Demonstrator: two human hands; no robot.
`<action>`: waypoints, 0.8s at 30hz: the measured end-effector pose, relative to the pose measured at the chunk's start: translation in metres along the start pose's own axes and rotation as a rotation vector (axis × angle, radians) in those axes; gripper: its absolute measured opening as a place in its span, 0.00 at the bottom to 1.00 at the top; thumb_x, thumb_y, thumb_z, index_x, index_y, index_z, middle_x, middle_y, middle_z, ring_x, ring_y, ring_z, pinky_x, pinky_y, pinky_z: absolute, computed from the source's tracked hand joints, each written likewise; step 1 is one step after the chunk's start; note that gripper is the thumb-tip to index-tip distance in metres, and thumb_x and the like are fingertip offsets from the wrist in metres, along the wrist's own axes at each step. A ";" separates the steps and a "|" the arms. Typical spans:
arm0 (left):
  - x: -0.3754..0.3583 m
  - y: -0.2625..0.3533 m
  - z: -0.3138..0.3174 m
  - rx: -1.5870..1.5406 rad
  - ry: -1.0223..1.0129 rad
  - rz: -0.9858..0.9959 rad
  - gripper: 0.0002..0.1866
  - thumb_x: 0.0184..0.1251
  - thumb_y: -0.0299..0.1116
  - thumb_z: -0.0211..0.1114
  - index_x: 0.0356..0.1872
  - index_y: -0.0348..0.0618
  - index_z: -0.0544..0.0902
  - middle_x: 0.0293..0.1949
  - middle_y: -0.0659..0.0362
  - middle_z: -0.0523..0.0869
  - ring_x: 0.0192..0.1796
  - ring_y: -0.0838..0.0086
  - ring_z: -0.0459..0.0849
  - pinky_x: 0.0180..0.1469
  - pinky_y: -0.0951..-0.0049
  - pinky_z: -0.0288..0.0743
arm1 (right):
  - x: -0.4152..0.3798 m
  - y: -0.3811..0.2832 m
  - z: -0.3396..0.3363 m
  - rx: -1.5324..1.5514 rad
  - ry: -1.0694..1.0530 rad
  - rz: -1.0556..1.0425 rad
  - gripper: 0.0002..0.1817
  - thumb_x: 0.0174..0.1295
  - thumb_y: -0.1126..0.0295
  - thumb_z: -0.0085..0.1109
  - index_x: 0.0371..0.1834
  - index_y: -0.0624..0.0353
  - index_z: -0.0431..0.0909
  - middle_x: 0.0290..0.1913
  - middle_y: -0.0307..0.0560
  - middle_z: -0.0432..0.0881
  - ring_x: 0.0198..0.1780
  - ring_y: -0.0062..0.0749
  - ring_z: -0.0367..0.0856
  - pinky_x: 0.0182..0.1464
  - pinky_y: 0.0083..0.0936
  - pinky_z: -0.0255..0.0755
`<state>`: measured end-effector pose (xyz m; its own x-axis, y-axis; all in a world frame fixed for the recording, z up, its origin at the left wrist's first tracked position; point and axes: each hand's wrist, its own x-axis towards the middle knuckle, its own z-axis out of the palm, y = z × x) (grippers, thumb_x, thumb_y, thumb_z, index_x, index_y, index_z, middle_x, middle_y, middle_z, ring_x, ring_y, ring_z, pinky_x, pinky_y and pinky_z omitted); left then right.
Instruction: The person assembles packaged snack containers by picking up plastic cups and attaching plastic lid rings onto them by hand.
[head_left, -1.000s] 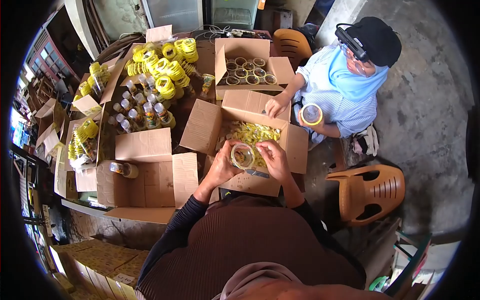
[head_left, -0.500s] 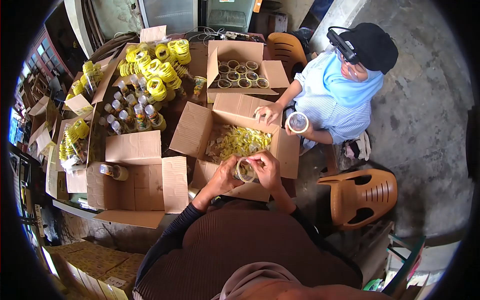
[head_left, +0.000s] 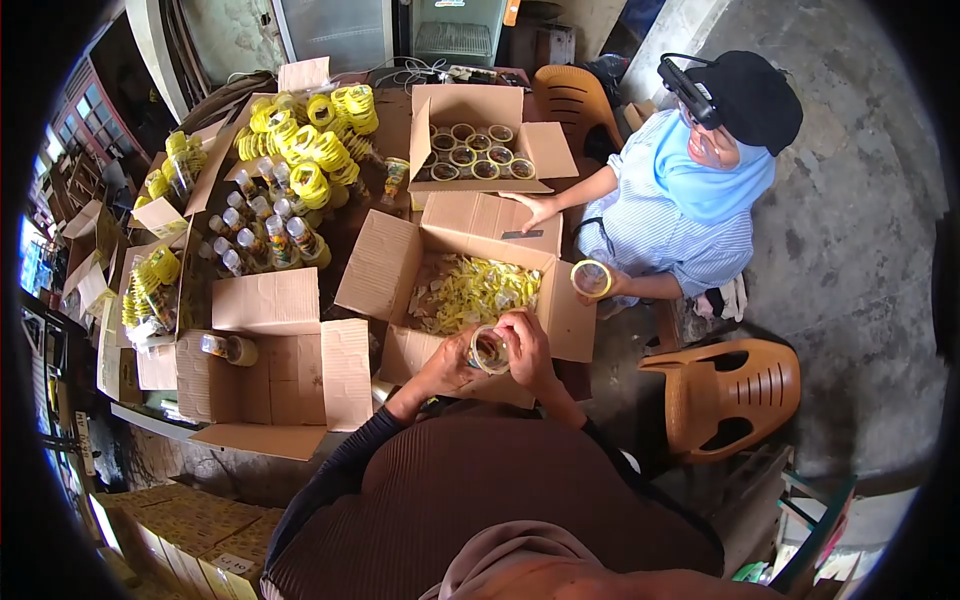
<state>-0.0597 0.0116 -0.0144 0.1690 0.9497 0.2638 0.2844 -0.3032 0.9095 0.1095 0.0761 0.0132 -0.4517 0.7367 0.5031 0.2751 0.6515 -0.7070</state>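
In front of my body, just over the near flap of an open carton, I hold a clear round plastic jar (head_left: 488,350), its open-looking rim tilted up towards me. My left hand (head_left: 448,368) is wrapped around the jar's left side. My right hand (head_left: 526,348) is closed at the right of its rim, thumb and fingers pinched there; any small piece between them cannot be made out. Below and beyond my hands, the carton (head_left: 393,262) contains a heap of yellow and clear plastic scraps (head_left: 480,290).
Opposite right, a co-worker holds a yellow-rimmed jar (head_left: 591,279); their other hand rests near a dark flat object (head_left: 522,234) on a flap. Further back stands a box of jars (head_left: 470,105). Leftward are stacked yellow rings (head_left: 310,140), capped jars (head_left: 262,235) and another carton (head_left: 270,375).
My hands and jar shift slightly, and my right fingers close in over the rim. The co-worker's jar moves lower, their other hand moves back, and the dark flat object now shows on the flap.
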 end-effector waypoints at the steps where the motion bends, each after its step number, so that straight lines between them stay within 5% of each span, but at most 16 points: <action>1: 0.001 0.002 -0.001 -0.057 -0.016 0.009 0.31 0.46 0.25 0.76 0.55 0.35 0.75 0.48 0.49 0.82 0.50 0.59 0.83 0.54 0.65 0.76 | 0.000 0.001 0.001 0.060 0.002 0.017 0.04 0.63 0.79 0.58 0.38 0.62 0.73 0.37 0.50 0.75 0.37 0.45 0.76 0.40 0.32 0.72; 5: 0.003 0.005 -0.008 -0.189 -0.074 0.031 0.27 0.49 0.25 0.75 0.54 0.36 0.77 0.47 0.55 0.83 0.49 0.72 0.82 0.54 0.70 0.75 | -0.006 0.008 0.003 0.183 -0.041 0.147 0.04 0.65 0.78 0.58 0.39 0.63 0.73 0.35 0.46 0.74 0.36 0.34 0.76 0.40 0.27 0.70; 10: 0.008 0.005 -0.030 -0.223 -0.193 -0.068 0.26 0.46 0.25 0.75 0.51 0.40 0.80 0.44 0.59 0.84 0.49 0.76 0.80 0.54 0.71 0.74 | -0.010 0.033 0.008 0.709 -0.231 0.548 0.03 0.71 0.73 0.55 0.39 0.61 0.75 0.38 0.35 0.74 0.39 0.16 0.72 0.43 0.18 0.67; 13: 0.006 -0.006 -0.032 -0.407 -0.235 -0.198 0.25 0.45 0.23 0.73 0.49 0.40 0.80 0.44 0.60 0.83 0.49 0.77 0.79 0.55 0.72 0.73 | -0.013 0.034 0.016 1.019 -0.164 0.804 0.04 0.72 0.71 0.54 0.40 0.60 0.76 0.39 0.33 0.75 0.41 0.16 0.71 0.46 0.17 0.66; 17: 0.003 -0.015 -0.038 -0.503 -0.295 -0.218 0.26 0.41 0.23 0.75 0.48 0.39 0.81 0.45 0.61 0.83 0.50 0.75 0.80 0.58 0.72 0.72 | -0.020 0.035 0.027 1.333 -0.162 0.816 0.05 0.72 0.70 0.54 0.42 0.60 0.76 0.38 0.33 0.75 0.42 0.16 0.71 0.48 0.17 0.66; 24: 0.005 -0.023 -0.049 -0.462 -0.294 -0.393 0.22 0.46 0.23 0.71 0.47 0.39 0.81 0.38 0.61 0.84 0.39 0.78 0.79 0.46 0.74 0.75 | -0.009 0.031 0.035 0.845 -0.179 0.711 0.06 0.72 0.69 0.55 0.42 0.59 0.74 0.37 0.33 0.73 0.40 0.15 0.70 0.45 0.17 0.66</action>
<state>-0.1117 0.0272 -0.0179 0.4037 0.9019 -0.1540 -0.0443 0.1874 0.9813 0.0926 0.0834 -0.0307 -0.5554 0.8117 -0.1808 -0.1146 -0.2900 -0.9501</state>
